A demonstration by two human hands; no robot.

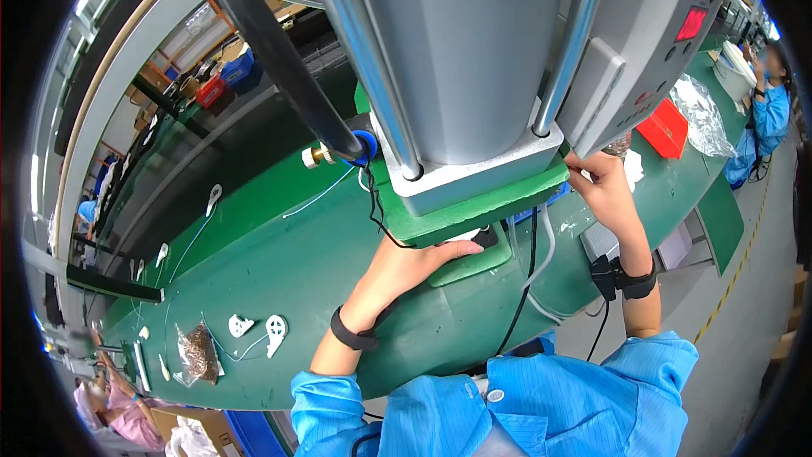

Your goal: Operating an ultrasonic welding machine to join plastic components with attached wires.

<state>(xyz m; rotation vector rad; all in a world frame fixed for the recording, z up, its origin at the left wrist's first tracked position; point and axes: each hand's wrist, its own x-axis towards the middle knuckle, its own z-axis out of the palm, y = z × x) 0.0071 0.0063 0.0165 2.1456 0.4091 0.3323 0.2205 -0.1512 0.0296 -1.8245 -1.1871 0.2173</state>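
A bench press with a grey cylinder (457,59) stands before me, a green pad (482,216) under its metal block. Below this pad, my left hand (406,267) reaches in from the left. Its thumb stretches along a small white part (464,235) and a dark fixture (485,239) on a green base (474,267); the press hides its other fingers. At the press's right side my right hand (607,190) is closed, with fingers curled and pinched beneath the control box (647,51). Whatever those fingertips hold is hidden.
White plastic wheel-like pieces (276,334) with thin cords lie left on the green bench (338,355), beside a bag of small brown parts (199,354). A red bin (663,129) and clear plastic wrap (704,114) lie right. Cables hang near my right arm. Other people sit farther off.
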